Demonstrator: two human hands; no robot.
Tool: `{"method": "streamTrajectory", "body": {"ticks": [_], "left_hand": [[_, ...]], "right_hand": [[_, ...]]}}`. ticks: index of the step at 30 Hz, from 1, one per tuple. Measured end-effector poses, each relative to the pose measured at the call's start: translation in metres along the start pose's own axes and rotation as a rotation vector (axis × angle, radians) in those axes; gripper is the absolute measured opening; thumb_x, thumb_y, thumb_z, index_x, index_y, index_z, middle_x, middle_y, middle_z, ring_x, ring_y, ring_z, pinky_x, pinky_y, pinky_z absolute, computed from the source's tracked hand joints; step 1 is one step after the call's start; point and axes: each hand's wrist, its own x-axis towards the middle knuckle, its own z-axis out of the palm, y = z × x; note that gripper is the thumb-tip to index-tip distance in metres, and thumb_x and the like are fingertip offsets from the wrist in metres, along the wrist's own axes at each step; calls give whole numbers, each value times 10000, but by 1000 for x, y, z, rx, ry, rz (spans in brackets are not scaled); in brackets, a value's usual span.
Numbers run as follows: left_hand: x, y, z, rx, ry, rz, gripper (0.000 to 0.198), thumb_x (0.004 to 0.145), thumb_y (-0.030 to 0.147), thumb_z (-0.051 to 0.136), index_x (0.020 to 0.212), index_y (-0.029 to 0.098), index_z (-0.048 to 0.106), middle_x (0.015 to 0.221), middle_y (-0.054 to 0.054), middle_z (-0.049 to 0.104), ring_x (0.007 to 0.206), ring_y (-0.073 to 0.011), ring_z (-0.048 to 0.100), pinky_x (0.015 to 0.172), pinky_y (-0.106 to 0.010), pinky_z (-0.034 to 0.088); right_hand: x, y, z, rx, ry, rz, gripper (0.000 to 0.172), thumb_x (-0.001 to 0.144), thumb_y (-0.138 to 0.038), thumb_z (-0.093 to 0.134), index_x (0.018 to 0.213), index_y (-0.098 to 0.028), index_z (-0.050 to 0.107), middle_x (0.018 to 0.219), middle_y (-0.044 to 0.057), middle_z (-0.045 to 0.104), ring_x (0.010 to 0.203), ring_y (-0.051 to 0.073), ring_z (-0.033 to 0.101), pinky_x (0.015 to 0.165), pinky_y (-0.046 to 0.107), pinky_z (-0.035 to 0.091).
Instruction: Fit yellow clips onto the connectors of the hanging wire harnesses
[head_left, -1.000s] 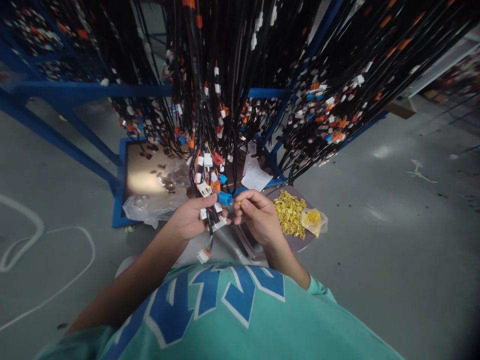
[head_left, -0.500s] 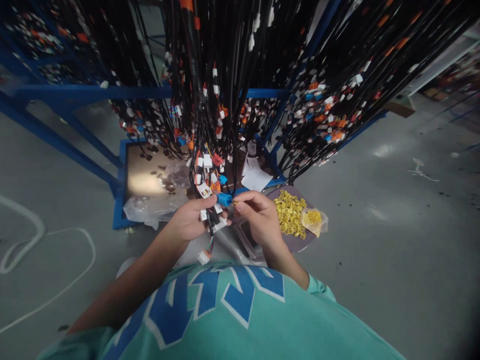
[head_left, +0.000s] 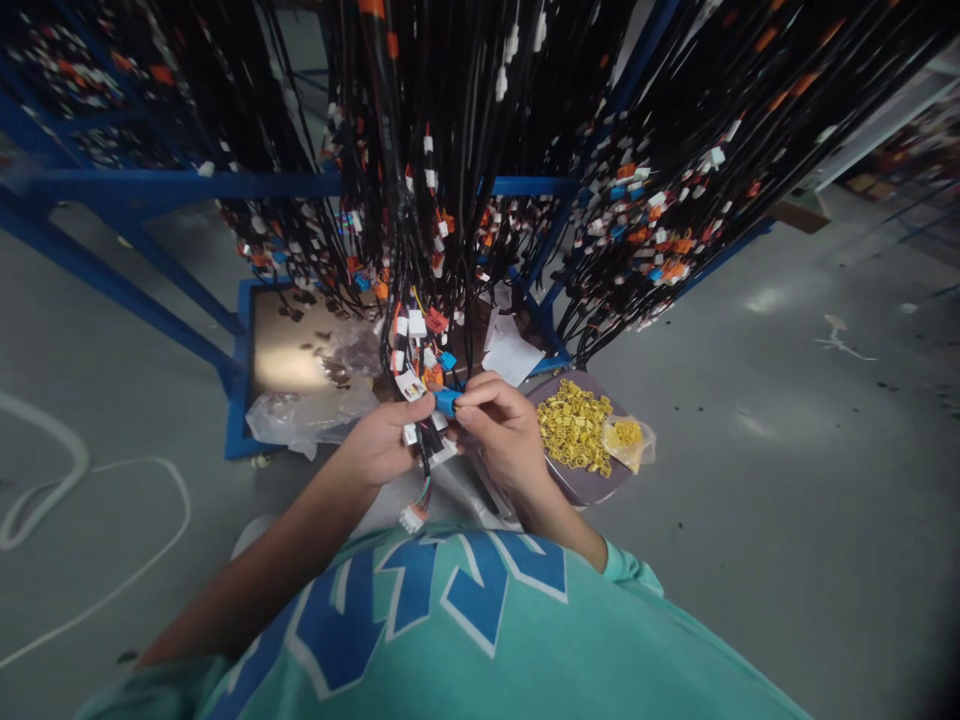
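Note:
Between my two hands is a blue connector (head_left: 445, 402) at the end of a black wire harness (head_left: 405, 240). My left hand (head_left: 386, 440) is closed on the connector, its thumb along the near side. White plugs hang about its fingers, and a white-and-orange plug (head_left: 413, 517) dangles below. My right hand (head_left: 506, 430) is pinched against the connector's open right end. A small yellow clip was in that pinch a moment ago; now the fingertips hide it. Red, orange and light blue connectors hang just above.
A grey tray (head_left: 592, 487) of yellow clips (head_left: 576, 425) stands right of my hands, with a plastic bag (head_left: 630, 440) of more clips on it. Hanging harnesses fill a blue rack (head_left: 187, 186) ahead. Its base holds clear plastic (head_left: 315, 410) and white paper (head_left: 511, 350).
My right hand has moved left, bringing the yellow clip up to the open end of the blue connector. My left hand has hardly moved.

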Motion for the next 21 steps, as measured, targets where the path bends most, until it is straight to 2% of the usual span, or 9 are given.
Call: {"method": "streamTrajectory", "body": {"ticks": [7,16,21], "left_hand": [[0,-1,2,-2,34,-3,131,765,44,557,720,116,657,586,-24,666,525,-159,637,646,-326,569],[-10,2,18,31,125,-16,310,838,2,399,675,117,636,552,-23,670,478,-156,619,566,-295,544],[-8,1,13,54,71,3,224,809,5,481,699,118,640,578,-15,679,506,-155,628,602,-300,550]], "right_hand": [[0,-4,2,75,-40,66,212,680,-367,750,694,-223,596,739,-40,470,513,67,529,359,182,397],[0,-1,1,45,-15,62,244,654,-396,767,688,-219,603,761,-33,485,501,66,528,347,185,408],[-1,-1,1,55,-21,62,234,660,-392,764,685,-225,602,753,-33,480,505,68,522,355,195,415]]}}
